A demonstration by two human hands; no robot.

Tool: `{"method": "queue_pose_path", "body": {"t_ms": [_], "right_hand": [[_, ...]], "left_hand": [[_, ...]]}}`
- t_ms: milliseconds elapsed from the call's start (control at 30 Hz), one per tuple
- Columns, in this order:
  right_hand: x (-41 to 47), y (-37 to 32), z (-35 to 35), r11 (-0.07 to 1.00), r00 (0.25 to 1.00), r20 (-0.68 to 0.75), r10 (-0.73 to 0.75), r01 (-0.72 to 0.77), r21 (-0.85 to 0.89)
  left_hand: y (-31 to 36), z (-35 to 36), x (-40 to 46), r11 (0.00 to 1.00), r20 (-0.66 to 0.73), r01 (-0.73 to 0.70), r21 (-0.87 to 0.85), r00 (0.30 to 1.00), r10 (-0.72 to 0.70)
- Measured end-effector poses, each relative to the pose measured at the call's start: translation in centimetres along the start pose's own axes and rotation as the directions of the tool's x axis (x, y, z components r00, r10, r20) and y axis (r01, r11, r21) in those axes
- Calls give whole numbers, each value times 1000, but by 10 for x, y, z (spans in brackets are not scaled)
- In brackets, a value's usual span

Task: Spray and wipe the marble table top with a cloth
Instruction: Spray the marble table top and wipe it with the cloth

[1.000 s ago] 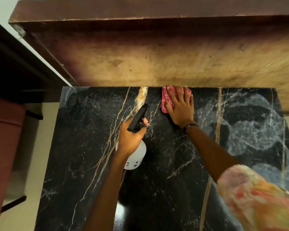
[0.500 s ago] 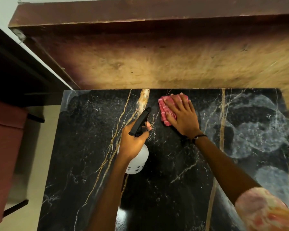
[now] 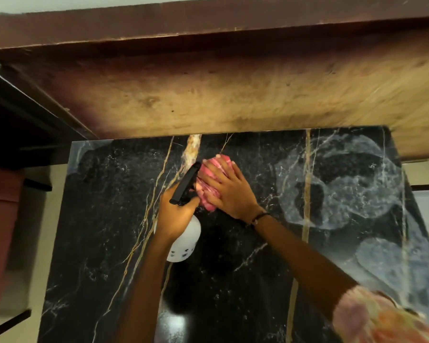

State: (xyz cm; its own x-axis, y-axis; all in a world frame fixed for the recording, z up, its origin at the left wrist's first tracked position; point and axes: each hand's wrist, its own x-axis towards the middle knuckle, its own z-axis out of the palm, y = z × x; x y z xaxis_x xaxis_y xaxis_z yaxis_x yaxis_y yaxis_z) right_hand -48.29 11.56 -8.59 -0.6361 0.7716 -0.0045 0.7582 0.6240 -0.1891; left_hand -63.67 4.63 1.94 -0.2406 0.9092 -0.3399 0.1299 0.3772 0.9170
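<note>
The black marble table top (image 3: 104, 219) with gold and white veins fills the lower view. My left hand (image 3: 176, 214) grips a white spray bottle (image 3: 185, 243) with a black trigger head, held above the table's middle. Right beside it, my right hand (image 3: 229, 191) presses flat on a bunched pink cloth (image 3: 208, 191) on the marble, fingers spread. The cloth touches the bottle's black nozzle and is partly hidden under my palm. Wet smear marks (image 3: 339, 184) show on the right part of the table.
A worn wooden panel (image 3: 233, 95) overhangs the table's far edge. A dark cabinet (image 3: 15, 125) and a reddish-brown piece of furniture (image 3: 0, 219) stand at the left, with pale floor (image 3: 32, 243) between them and the table.
My right hand has dragged the pink cloth from the far edge toward me and leftward, up against the spray bottle. My left hand with the bottle stayed nearly still.
</note>
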Motion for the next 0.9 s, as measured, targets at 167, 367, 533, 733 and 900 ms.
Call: {"method": "queue_pose_path", "body": {"t_ms": [167, 367, 533, 733, 900], "right_hand": [[-44, 94, -15, 979, 980, -11, 200, -200, -33], [22, 132, -32, 896, 896, 21, 444, -444, 7], [13, 102, -20, 989, 989, -18, 149, -149, -13], [-82, 153, -20, 996, 997, -52, 57, -61, -71], [-53, 210, -38, 952, 952, -2, 305, -305, -30]], "left_hand": [[6, 11, -3, 998, 12, -15, 66, 1000, 15], [16, 41, -5, 999, 16, -22, 47, 1000, 21], [27, 78, -4, 999, 41, -34, 38, 999, 32], [34, 117, -2, 998, 64, -28, 48, 998, 25], [33, 133, -7, 1000, 86, -11, 24, 996, 9]]}}
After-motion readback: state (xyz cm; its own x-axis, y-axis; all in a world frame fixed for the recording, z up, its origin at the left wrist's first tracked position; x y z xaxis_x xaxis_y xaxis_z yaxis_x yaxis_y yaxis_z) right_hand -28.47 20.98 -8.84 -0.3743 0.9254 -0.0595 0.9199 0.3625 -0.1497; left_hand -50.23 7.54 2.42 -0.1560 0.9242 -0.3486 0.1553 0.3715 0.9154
